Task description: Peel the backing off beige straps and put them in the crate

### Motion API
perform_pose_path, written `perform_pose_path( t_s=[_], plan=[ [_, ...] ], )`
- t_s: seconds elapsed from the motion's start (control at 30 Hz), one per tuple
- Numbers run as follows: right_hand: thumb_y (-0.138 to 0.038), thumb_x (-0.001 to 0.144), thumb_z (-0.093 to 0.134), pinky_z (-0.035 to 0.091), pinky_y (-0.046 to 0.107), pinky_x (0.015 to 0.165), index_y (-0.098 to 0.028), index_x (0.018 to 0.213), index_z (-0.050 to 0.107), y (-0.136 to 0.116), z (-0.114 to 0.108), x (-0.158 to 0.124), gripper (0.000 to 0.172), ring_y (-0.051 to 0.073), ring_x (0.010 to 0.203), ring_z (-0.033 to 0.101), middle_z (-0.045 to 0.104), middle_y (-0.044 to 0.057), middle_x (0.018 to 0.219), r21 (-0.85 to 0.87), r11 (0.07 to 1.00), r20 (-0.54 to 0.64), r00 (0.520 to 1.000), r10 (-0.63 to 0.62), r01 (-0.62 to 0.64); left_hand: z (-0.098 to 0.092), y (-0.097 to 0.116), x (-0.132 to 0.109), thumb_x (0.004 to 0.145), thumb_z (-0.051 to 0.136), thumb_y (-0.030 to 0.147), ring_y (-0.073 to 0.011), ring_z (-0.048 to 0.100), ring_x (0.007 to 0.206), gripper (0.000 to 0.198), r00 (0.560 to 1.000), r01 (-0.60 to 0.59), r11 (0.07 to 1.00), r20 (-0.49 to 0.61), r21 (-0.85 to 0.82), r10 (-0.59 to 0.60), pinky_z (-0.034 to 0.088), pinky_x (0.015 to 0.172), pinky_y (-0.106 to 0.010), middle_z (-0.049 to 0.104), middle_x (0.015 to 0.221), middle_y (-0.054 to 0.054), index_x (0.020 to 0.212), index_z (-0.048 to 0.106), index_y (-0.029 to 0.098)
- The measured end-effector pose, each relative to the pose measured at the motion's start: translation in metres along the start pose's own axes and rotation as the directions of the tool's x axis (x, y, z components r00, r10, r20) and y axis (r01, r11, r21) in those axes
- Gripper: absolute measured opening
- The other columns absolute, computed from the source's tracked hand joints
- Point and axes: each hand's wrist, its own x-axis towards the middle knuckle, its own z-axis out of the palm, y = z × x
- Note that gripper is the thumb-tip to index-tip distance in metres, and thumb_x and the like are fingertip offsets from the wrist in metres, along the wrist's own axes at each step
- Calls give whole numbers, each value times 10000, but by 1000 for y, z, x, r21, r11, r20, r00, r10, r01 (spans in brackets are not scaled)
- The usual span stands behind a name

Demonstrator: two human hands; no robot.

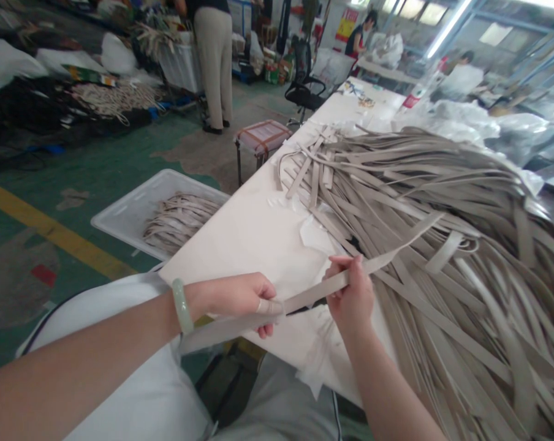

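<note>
A long, flat grey-beige strap (316,293) runs between my two hands over the near edge of the table. My left hand (247,297), below a pale green bangle, is closed on the strap, and a length of it trails down under my wrist. Farther right, my right hand (353,297) pinches the same strap between thumb and fingers. Beyond that hand the strap slants up over a large heap of similar straps (442,196). What the strap is made of I cannot tell.
The white table (240,245) carries the heap and, farther back, a bottle (412,98) and plastic bags. Left of it, a white bin (121,211) holds more straps. A stool (263,136), an office chair (304,86) and a standing person (214,61) are beyond.
</note>
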Motion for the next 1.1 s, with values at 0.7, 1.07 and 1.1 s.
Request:
perform_pose_path(
  t_s=[0.7,1.07,1.1],
  plan=[
    [-622,917,454,490,343,918,-198,889,769,-1,-3,10,528,190,928,675,739,81,879,94,987,18,992,128,-129,6,6,8,789,688,517,-166,670,653,403,991,-131,991,-39,-12,131,517,648,-255,729,740,-92,768,709,115],
    [-556,928,455,481,410,998,-213,1002,754,1,3,4,461,231,1052,673,741,81,1084,129,967,89,974,210,-220,9,12,6,802,692,415,-157,658,619,310,988,-139,989,-79,-43,135,512,631,-249,713,688,-72,752,700,109],
    [-553,941,439,468,424,1015,-212,1001,753,0,2,5,467,234,1058,671,747,81,1063,92,982,78,984,161,-168,9,11,8,796,697,410,-157,658,616,307,986,-143,988,-100,-65,136,517,631,-252,711,690,-73,746,696,107]
  ],
)
